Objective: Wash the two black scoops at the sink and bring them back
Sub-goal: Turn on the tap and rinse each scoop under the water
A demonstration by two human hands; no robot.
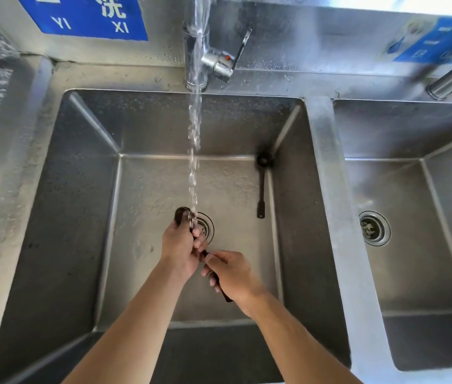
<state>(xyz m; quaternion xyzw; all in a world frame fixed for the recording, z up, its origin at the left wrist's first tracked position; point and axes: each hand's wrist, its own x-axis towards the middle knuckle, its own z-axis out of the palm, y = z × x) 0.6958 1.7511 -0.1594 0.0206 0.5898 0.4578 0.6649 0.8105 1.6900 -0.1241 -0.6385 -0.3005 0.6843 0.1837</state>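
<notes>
Head view: both hands hold one black scoop (182, 214) under the tap's stream (195, 151); left hand (179, 249) fingers wrap its bowl end, right hand (231, 273) fingers grip its handle. The second scoop (261, 187) lies in the sink basin (80, 217), along its right wall.

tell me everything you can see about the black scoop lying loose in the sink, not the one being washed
The loose scoop is black, matte, probably plastic, with a small round bowl and a long thin handle that widens to a flat tab. It lies on the floor of the left basin along the right wall, its bowl tucked in the far right corner, handle pointing toward the person. Neither hand touches it, and the water stream falls well to its left.
</notes>
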